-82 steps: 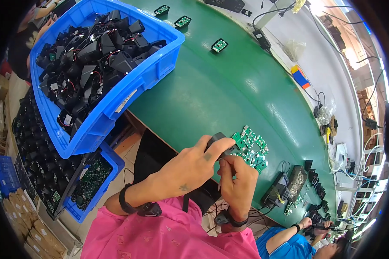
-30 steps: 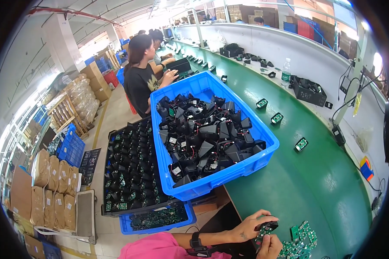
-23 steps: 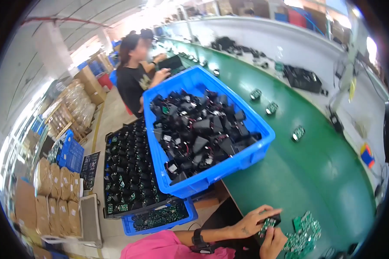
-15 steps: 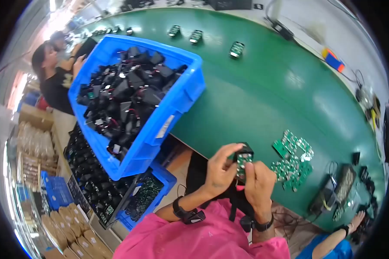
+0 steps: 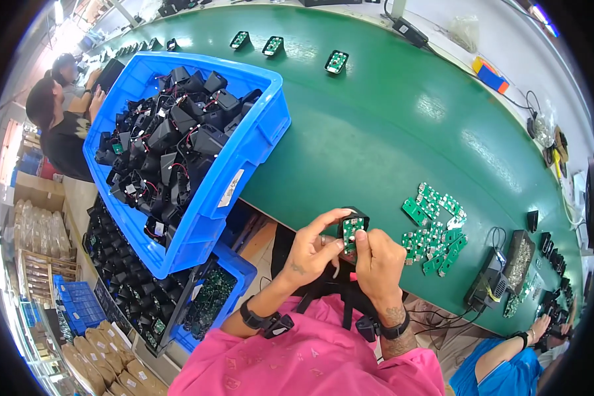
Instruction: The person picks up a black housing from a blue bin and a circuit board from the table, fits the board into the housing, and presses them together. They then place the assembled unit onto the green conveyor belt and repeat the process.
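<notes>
Between my hands is a small black plastic housing [image 5: 359,216] with a green circuit board [image 5: 352,232] in its open face. My left hand [image 5: 312,249] is closed around the housing's left side, its thumb beside the board's lower left edge. My right hand [image 5: 380,263] is closed at the right side, the thumb pressing the board and the other fingers curled, partly hidden. To the right on the bench lies a loose pile of green circuit boards [image 5: 434,239].
A blue crate [image 5: 261,142] full of black housings with wires stands at the left of the green bench [image 5: 376,138]. Several board-fitted housings [image 5: 337,61] line the far side. A blue bin [image 5: 245,270] of boards sits below. Co-workers sit at left and lower right.
The view has shifted, so the bench and crate sit further left. Both hands still hold the housing, and the board's face now shows more fully.
</notes>
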A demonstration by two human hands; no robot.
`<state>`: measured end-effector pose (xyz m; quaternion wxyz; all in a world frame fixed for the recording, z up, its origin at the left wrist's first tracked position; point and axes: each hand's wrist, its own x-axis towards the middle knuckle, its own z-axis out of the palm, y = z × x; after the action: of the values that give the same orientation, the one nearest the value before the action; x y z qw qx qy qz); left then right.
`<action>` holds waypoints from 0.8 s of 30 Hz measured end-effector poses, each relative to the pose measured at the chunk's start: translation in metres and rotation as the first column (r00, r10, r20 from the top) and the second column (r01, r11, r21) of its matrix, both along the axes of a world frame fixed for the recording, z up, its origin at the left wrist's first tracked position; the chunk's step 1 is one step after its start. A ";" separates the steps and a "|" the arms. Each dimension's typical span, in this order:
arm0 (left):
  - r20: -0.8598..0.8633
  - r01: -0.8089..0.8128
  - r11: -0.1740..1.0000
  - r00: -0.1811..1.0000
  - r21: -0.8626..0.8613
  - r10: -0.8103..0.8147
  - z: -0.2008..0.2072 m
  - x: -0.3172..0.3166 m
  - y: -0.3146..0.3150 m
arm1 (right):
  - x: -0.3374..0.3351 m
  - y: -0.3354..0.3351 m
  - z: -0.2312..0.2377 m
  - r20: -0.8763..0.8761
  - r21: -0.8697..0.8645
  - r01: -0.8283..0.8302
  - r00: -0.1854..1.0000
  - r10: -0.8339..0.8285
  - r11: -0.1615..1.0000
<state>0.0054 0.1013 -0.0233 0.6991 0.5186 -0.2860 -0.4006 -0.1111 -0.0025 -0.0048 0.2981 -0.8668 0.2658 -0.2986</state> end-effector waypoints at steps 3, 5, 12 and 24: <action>-0.021 0.025 0.995 0.999 -0.096 -0.028 -0.003 0.004 0.001 | 0.004 0.002 -0.003 -0.013 -0.045 -0.010 1.000 0.009 0.999; -0.017 0.002 1.000 1.000 -0.030 -0.003 -0.004 0.003 0.001 | 0.007 0.005 -0.001 -0.032 -0.059 -0.011 0.999 0.009 0.998; -0.067 -0.050 0.997 0.996 0.055 0.053 -0.002 0.000 0.000 | 0.005 0.005 0.001 -0.049 0.015 0.007 0.999 -0.007 1.000; -0.195 0.190 0.969 0.968 0.157 -0.158 0.015 0.015 -0.003 | 0.009 0.000 0.013 0.019 0.342 -0.056 0.998 0.052 0.938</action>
<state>0.0208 0.0986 -0.0080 0.6359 0.5121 -0.2295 -0.5298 -0.1020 -0.0021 0.0083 0.4538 -0.8071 0.2884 -0.2438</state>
